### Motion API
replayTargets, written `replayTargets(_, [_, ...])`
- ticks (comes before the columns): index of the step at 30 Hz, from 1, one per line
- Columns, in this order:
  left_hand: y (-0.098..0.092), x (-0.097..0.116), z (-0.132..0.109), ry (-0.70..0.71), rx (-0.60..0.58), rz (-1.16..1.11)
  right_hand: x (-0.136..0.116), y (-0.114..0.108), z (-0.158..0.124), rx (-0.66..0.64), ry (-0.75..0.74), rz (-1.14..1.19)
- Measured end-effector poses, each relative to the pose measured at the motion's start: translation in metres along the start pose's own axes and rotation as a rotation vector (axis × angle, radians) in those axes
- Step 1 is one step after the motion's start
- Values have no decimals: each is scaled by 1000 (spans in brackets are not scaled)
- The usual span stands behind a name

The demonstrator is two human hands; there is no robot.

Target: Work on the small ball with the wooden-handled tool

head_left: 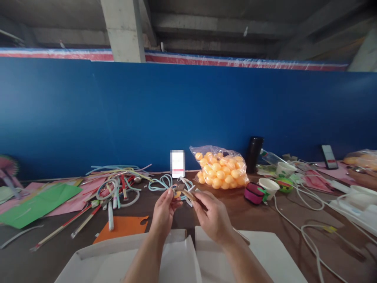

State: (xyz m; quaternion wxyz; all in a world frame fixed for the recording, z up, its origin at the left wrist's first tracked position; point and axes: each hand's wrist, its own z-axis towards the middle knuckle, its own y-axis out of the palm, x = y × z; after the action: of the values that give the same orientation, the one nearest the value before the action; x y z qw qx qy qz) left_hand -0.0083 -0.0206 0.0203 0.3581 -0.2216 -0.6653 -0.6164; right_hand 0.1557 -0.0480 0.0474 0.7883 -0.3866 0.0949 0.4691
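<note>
My left hand [163, 210] pinches a small item with a round yellow-orange part [177, 194], too small to name. My right hand [212, 215] is closed on a slim brown stick-like tool [190, 195], whose tip points at that yellow-orange part. Both hands meet above the front of the dark table, fingertips close together. Just behind them lie loops of pale blue cord [160, 184], and a phone with a lit screen [178, 167] leans upright at the back. White cardboard flaps [250, 251] spread below my forearms.
To the right stand a clear bag of orange balls [220, 171], a black bottle [254, 154], a magenta pouch [253, 193] and a paper cup [268, 188]. White cables [306, 232] trail beyond. Tangled tubes [118, 188], an orange sheet [123, 228] and green paper [41, 202] lie left.
</note>
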Motion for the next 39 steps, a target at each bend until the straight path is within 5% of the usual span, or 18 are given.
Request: replayTargets(39, [-2,0,3,-2,0,-81,-2,2,-1,7,6,18])
